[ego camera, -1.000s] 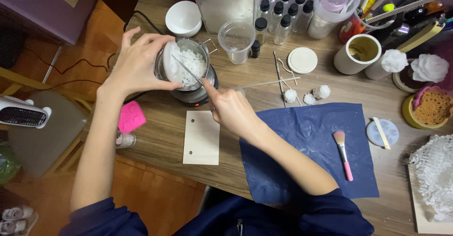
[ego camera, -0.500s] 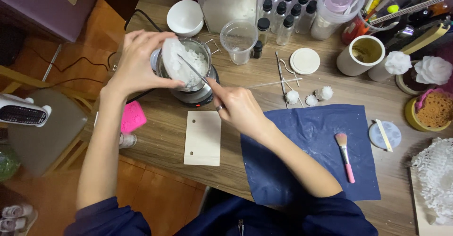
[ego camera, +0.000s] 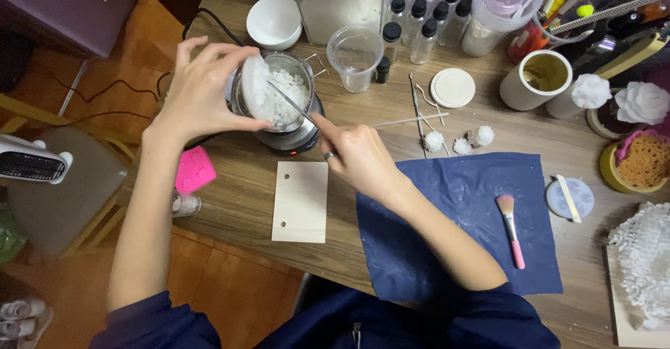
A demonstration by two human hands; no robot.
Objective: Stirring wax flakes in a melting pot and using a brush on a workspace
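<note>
Wooden table point(ego camera: 230, 202), orange tiled floor point(ego camera: 230, 300); grey-seated wooden chair point(ego camera: 63, 195), purple cabinet point(ego camera: 42, 14)

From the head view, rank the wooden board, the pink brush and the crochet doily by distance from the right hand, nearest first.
1. Wooden board: just below and left of the right hand, on the table.
2. Pink brush: to the hand's right, lying on the blue cloth.
3. Crochet doily: far right edge, in a yellow dish.

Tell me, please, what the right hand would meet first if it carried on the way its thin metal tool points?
Most likely the white flakes in the metal pot. The right hand aims its thin metal tool up-left into them, toward the small white dish that the left hand tilts over the pot. Depth is unclear.
</note>
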